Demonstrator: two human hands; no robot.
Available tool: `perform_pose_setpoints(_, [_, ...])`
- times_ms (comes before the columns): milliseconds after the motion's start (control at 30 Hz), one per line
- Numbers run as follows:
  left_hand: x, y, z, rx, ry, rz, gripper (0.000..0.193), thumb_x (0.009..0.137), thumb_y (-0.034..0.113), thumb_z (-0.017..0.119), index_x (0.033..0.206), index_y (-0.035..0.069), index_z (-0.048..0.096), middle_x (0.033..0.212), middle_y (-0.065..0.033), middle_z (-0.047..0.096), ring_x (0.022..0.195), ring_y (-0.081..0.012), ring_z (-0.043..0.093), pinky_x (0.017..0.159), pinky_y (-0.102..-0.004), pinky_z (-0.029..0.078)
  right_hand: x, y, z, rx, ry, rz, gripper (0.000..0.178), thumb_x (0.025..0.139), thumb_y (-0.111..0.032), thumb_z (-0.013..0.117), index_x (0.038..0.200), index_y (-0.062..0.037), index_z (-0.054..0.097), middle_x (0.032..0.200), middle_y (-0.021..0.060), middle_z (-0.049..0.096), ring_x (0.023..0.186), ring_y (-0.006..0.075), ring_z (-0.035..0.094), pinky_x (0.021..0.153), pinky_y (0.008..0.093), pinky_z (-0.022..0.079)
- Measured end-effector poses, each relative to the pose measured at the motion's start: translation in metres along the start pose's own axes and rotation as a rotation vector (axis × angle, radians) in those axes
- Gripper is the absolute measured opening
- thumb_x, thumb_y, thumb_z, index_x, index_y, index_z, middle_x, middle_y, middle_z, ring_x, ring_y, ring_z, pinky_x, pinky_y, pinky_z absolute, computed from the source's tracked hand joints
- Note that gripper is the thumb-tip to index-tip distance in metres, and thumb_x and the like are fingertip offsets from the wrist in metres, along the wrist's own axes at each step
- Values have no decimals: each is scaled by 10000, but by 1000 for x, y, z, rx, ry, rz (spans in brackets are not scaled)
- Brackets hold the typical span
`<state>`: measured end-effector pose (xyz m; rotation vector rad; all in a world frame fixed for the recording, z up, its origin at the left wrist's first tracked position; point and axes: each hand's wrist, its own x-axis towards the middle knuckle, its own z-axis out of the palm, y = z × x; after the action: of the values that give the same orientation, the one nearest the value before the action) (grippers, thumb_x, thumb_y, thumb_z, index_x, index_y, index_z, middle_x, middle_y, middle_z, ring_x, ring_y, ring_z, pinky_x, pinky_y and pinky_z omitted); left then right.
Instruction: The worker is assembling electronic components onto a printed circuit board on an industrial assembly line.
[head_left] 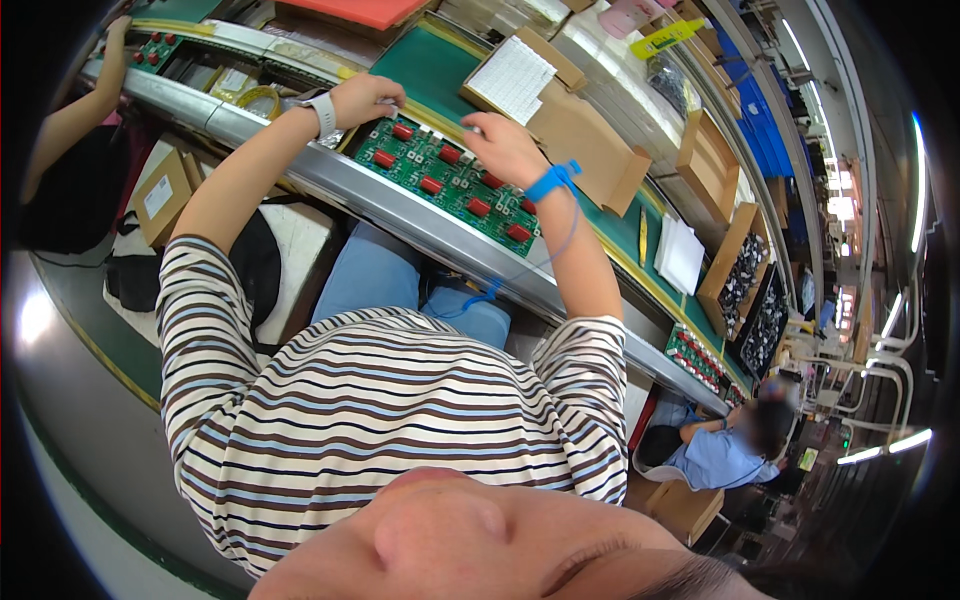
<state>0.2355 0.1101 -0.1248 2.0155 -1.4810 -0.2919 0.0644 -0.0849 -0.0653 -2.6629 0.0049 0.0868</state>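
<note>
A green circuit board with several red block-shaped components and small white parts lies across the metal rail in front of me. My left hand, with a pale watch band at the wrist, is over the board's far left corner. Its fingers are curled together. Above the board's far edge is my right hand, fingers bent and drawn in toward the thumb. A blue wrist strap with a coiled cord circles that wrist. Whatever small thing either hand may pinch is too small to make out.
Beyond the board runs a green conveyor belt with an open cardboard box and white paper sheets. A box of small dark parts stands farther right. Another person's arm is at far left; a person in blue sits at right.
</note>
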Motion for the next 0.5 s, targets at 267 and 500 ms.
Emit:
perform_pose_setpoints(267, [-6, 3, 6, 22, 55, 25, 135, 769, 96, 590, 896, 52, 584, 850, -114, 601, 817, -293, 575, 737, -354, 457, -76, 34, -5, 265, 112, 135, 264, 855, -154, 509, 1069, -9, 560, 870, 99, 623, 785, 162, 595, 705, 277, 471])
perform_pose_setpoints(500, [-2, 4, 4, 143, 10, 15, 126, 780, 94, 576, 897, 50, 583, 847, -110, 597, 811, -289, 574, 733, -364, 458, -124, 50, -6, 489, 123, 247, 173, 835, -145, 555, 930, -11, 608, 738, 59, 613, 652, 110, 585, 578, 229, 441])
